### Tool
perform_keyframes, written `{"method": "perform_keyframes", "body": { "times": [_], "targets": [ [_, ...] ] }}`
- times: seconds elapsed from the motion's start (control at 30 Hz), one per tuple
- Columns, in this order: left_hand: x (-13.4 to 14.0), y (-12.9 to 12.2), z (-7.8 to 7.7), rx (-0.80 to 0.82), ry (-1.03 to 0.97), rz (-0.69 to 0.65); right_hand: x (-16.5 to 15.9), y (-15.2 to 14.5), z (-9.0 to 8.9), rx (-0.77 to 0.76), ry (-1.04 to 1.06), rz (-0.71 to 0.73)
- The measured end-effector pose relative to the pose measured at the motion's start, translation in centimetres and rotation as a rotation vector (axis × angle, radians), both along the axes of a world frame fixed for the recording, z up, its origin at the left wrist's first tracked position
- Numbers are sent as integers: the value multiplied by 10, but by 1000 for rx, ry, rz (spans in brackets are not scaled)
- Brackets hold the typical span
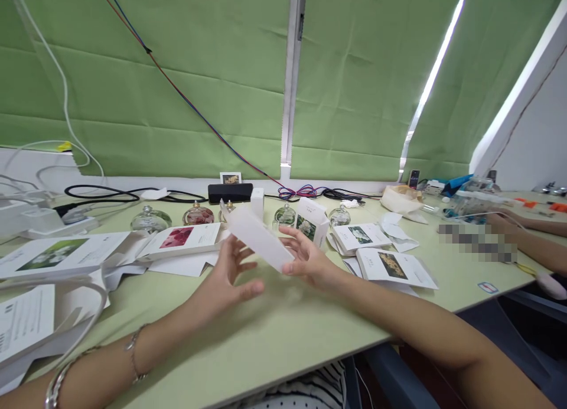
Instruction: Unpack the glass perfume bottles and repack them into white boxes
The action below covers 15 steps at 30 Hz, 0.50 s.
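Note:
A plain white paper box point(262, 236) is tilted in the air above the table. My right hand point(312, 262) grips its lower right end, thumb in front and fingers behind. Beside its left part is my left hand point(237, 273), thumb stretched away and fingers apart, partly hidden by the box; whether they touch it I cannot tell. Just behind stand a flower-printed carton point(306, 224), a round glass bottle with green inside point(286, 215) and another with red inside point(198, 214).
Printed flat cartons lie at left point(101, 250) and right point(376, 236). More glass bottles point(150, 220) stand along the back near a black phone point(234, 192) and cables point(296, 190). At far right, another person's arm point(538, 249) rests by a clear plastic item.

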State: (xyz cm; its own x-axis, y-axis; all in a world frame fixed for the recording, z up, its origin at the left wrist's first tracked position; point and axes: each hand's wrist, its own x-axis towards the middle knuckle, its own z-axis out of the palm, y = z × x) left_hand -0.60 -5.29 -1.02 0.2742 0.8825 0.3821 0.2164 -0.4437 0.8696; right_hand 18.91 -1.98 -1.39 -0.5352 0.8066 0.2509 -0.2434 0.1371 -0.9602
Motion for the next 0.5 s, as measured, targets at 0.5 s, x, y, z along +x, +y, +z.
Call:
{"method": "perform_keyframes", "body": {
  "times": [0.5],
  "targets": [
    [-2, -13, 3, -121, 119, -47, 5, -2, -3, 184, -210, 297]
  ]
}}
